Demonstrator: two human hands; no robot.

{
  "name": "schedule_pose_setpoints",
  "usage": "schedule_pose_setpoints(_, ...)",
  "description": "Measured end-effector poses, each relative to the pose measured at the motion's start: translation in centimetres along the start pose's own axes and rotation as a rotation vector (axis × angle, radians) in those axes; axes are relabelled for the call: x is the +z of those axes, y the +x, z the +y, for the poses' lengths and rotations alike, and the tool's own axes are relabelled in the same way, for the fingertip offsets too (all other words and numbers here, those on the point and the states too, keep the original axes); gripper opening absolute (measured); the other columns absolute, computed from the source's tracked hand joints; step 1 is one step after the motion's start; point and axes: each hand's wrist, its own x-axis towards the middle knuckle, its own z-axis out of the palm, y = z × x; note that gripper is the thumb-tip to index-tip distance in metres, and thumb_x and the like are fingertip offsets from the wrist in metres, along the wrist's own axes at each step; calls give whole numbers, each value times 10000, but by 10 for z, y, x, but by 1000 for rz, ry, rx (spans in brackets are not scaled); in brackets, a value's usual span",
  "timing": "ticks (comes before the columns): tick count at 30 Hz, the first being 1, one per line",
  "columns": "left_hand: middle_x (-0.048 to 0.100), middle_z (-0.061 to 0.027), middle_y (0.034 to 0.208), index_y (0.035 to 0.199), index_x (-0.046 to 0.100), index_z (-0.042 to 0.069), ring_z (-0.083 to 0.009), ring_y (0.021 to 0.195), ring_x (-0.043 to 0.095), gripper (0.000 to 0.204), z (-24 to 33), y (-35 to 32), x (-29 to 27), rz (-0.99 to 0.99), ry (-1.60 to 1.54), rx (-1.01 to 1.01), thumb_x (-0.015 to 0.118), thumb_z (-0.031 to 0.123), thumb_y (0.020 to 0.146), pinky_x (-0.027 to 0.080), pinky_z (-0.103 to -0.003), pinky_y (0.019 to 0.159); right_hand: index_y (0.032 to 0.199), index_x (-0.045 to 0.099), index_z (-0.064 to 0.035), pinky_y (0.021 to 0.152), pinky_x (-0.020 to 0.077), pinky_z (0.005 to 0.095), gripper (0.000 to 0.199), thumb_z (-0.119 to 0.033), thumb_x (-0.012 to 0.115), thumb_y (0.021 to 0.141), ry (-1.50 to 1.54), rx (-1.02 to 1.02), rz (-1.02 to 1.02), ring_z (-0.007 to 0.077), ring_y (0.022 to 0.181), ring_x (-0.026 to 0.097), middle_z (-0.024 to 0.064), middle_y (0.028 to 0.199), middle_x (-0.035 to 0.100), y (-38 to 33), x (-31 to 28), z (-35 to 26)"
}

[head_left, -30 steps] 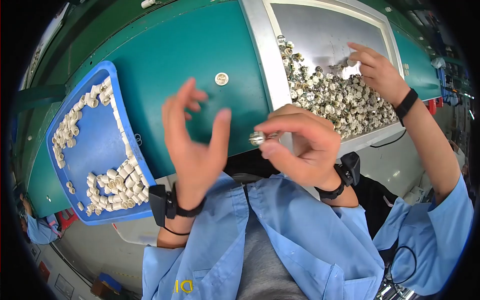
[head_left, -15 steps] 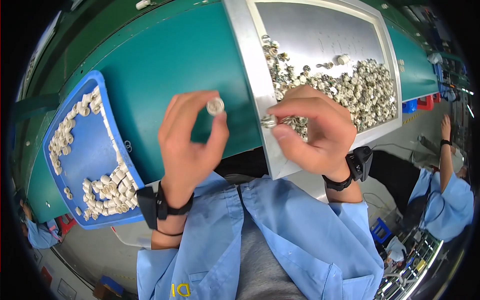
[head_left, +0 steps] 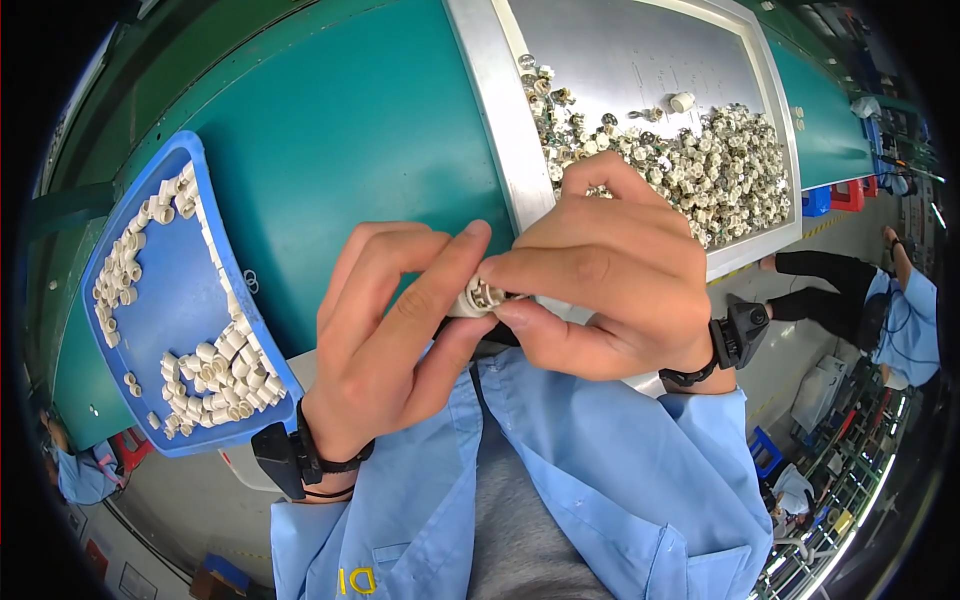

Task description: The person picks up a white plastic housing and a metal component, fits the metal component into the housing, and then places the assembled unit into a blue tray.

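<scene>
My left hand (head_left: 395,330) and my right hand (head_left: 605,275) meet close to my chest, fingertips pinched together on one small white and metal part (head_left: 481,296). Most of that part is hidden by my fingers. Behind my right hand stands a metal tray (head_left: 490,120) with a heap of several small white and silver parts (head_left: 700,160). To my left lies a blue plastic tray (head_left: 180,300) with several small white cylindrical parts (head_left: 215,375) along its edges. Both wrists wear black bands.
The trays rest on a green work surface (head_left: 350,140). A person in a blue coat and dark trousers (head_left: 880,300) is at the right edge. Shelving and floor show at the lower right, and a blue crate (head_left: 815,200) sits beyond the tray.
My hands have come together and moved nearer to the camera. The white disc held up by my left fingers and the small piece in my right hand now meet between the fingertips.
</scene>
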Motion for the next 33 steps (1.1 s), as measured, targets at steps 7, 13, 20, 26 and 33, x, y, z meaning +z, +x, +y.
schedule_pose_setpoints(7,667,-156,935,1084,698,-62,-303,799,635,467,3,-5,-3,83,-37,129,852,69,663,535,-364,642,899,754,19,581,418,323,175,-50,786,742,153,8,-34,180,600,628,104,745,715,5,-8,-5)
schedule_pose_setpoints(13,666,-153,923,1042,716,-55,-291,788,635,449,6,-8,-6,91,81,173,865,60,635,531,-345,614,892,757,28,592,421,327,189,-9,796,710,194,37,-75,182,616,649,118,744,716,6,-11,-10)
schedule_pose_setpoints(20,663,-150,921,1037,718,-50,-284,776,634,442,5,-11,-9,115,56,119,862,41,630,529,-339,607,949,752,21,644,436,362,264,-107,804,723,58,7,-104,200,642,663,130,808,727,6,-4,-14)
schedule_pose_setpoints(26,656,-153,911,1036,686,-49,-259,763,632,409,3,-15,-3,217,-36,-37,859,28,674,509,-330,603,1000,739,-13,691,439,396,364,-265,767,740,-211,-56,-32,239,750,678,144,956,726,4,12,-13)
schedule_pose_setpoints(33,645,-134,883,1024,645,-36,-185,731,588,341,8,-25,5,288,-329,-317,834,19,745,461,-296,599,970,739,-33,709,440,402,345,-258,759,710,-373,-40,-37,254,805,678,125,997,721,8,21,-17)
